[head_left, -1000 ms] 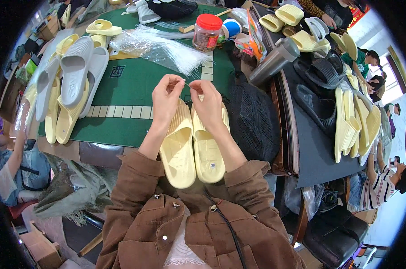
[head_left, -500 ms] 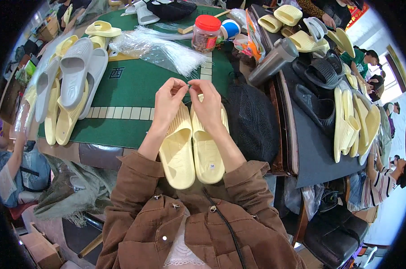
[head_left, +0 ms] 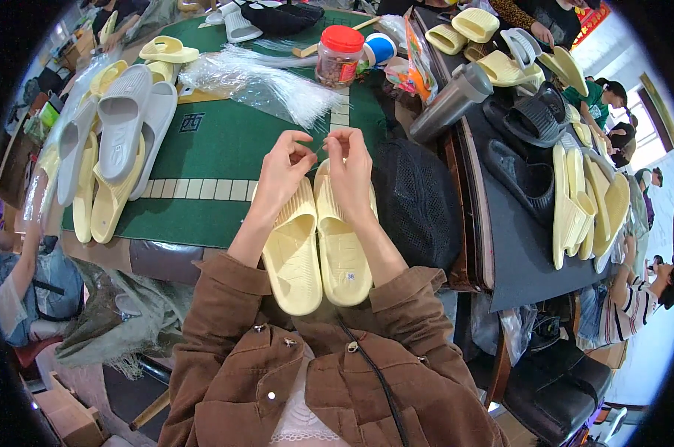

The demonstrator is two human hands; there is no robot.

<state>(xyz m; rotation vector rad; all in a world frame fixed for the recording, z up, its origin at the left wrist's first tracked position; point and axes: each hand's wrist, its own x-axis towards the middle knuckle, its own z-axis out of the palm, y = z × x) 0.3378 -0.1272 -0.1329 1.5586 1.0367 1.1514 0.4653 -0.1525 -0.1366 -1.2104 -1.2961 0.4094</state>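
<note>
Two pale yellow slides, a left slide and a right slide, lie side by side in front of me, toes pointing away. Above the toe ends, my left hand pinches thumb to fingertips. A small gap separates it from my right hand, also closed in a pinch. Something thin and dark seems to run between the fingertips, too small to name. Beyond my hands a bundle of thin clear-white plastic strands spills from a clear bag on the green tabletop.
Grey slides and yellow slides stack at the left. A red-lidded jar and paper cup stand at the back. To the right are a black mesh bag, a steel flask and a dark table with more slides. People work around.
My hands have drawn slightly apart, the right one shifting a little to the right. The slides stay in place under them.
</note>
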